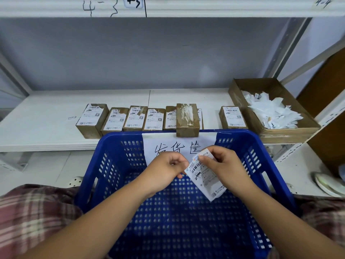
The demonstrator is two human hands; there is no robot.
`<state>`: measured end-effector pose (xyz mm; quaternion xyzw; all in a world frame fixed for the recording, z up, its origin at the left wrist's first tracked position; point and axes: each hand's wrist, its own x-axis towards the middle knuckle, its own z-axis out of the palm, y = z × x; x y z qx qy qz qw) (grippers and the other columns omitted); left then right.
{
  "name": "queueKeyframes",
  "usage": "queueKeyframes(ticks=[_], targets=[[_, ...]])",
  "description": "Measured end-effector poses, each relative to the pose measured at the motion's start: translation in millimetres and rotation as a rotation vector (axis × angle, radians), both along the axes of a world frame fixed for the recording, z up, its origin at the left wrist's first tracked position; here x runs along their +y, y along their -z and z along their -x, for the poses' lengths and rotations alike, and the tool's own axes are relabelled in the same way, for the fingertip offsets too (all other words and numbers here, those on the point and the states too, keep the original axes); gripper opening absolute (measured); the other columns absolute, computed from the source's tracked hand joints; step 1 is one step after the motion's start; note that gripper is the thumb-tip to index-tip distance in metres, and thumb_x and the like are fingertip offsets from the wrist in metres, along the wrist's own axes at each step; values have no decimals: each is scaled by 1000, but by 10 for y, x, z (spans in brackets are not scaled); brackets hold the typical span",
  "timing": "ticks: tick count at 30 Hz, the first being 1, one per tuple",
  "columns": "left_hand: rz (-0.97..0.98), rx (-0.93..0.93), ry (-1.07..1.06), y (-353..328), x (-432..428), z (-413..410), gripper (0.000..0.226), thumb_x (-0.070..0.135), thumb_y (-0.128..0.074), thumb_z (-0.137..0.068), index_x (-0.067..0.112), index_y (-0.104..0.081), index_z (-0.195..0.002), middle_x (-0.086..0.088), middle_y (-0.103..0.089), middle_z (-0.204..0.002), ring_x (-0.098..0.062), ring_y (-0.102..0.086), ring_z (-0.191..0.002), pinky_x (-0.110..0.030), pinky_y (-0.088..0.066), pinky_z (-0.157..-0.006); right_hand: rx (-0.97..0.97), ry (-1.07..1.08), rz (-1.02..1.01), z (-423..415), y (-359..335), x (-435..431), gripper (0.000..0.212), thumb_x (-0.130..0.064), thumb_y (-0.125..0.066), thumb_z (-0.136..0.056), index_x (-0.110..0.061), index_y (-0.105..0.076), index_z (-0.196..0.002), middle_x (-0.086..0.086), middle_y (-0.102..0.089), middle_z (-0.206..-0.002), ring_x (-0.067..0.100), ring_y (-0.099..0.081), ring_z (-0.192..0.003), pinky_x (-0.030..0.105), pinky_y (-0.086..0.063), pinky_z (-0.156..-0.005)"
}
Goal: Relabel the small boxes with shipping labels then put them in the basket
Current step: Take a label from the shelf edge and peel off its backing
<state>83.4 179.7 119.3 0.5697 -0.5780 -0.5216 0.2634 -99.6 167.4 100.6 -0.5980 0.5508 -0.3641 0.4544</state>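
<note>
Shipping label (203, 177) is pinched by my left hand (167, 170) and right hand (225, 165) at centre; basket (115, 165) has no box yet, small boxes (135, 117) all wait above it.

Upper shelf edge (205, 8), top of frame: "4-3" left of ctr, "4-4" far right. Paper sign (168, 142) on basket (240, 134) rim: "发货筐".

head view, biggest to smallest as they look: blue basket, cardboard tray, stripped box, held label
1. blue basket
2. cardboard tray
3. stripped box and held label look alike; label is nearer the camera, so unranked
</note>
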Motion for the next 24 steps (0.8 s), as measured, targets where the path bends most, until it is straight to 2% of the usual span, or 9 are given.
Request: queueKeyframes(ticks=[3,5,9,13,16,18,21,23,24], targets=[[12,8,22,6,6,14,19,15,-55,-95,17,-66,-80,6,-65,-72,-6,-58,-63,-25,-50,-74,-15,-5,2,-7,-8,3,9,-15,-67,-90,-20,-73,-86,-1,-74,-82,28,-69,-82,42,-56,-78],[-49,52,17,7,1,16,15,16,-56,-95,14,-68,-86,8,-65,-71,-3,-57,-60,-15,-44,-61,-28,-9,12,-16,-4,13,8,-16,-67,-90,-20,-73,-86,2,-74,-82,37,-66,-83,47,-54,-77],[-353,354,-85,15,-1,14,11,15,-61,-90,11,-69,-96,3,-66,-70,-4,-50,-51,-15,-33,-47,-57,-28,43,-45,51,27,10,-18,-67,-90,-21,-73,-83,16,-70,-83,50,-58,-81,58,-51,-73],[-485,435,-109,20,27,39,6,13,-63,-86,14,-68,-89,0,-66,-68,-6,-44,-48,-17,-25,-46,-39,-58,61,-84,111,30,9,-20,-68,-90,-22,-73,-83,13,-70,-84,47,-59,-86,57,-50,-79],[-468,408,-125,33,37,58,6,9,-64,-86,13,-68,-90,1,-66,-68,-6,-43,-48,-17,-25,-45,-25,-66,58,-88,160,28,11,-20,-68,-90,-28,-72,-83,11,-70,-85,43,-61,-88,56,-51,-82],[-384,344,-134,42,41,77,7,9,-63,-88,12,-69,-88,4,-65,-64,-5,-40,-49,-16,-26,-45,-36,-43,59,-101,184,36,17,-16,-68,-89,-33,-70,-87,4,-71,-88,35,-63,-90,47,-53,-85],[-298,375,-224,43,40,129,16,9,-58,-92,9,-70,-82,3,-59,-61,-5,-38,-50,-16,-28,-45,31,61,80,-153,189,104,39,-15,-71,-86,-39,-55,-112,-17,-60,-111,9,-56,-108,20,-45,-91],[-275,433,-333,43,33,151,16,9,-57,-92,7,-69,-82,-1,-60,-65,-5,-41,-50,-16,-32,-48,91,131,163,-186,163,157,47,-19,-72,-85,-41,-48,-120,-25,-49,-117,-2,-47,-112,18,-40,-96],[-263,455,-382,43,29,150,15,10,-57,-93,6,-69,-84,-1,-63,-65,-5,-45,-51,-16,-35,-50,77,138,192,-199,143,179,43,-20,-72,-86,-42,-50,-115,-26,-49,-115,-5,-48,-108,18,-42,-94]])
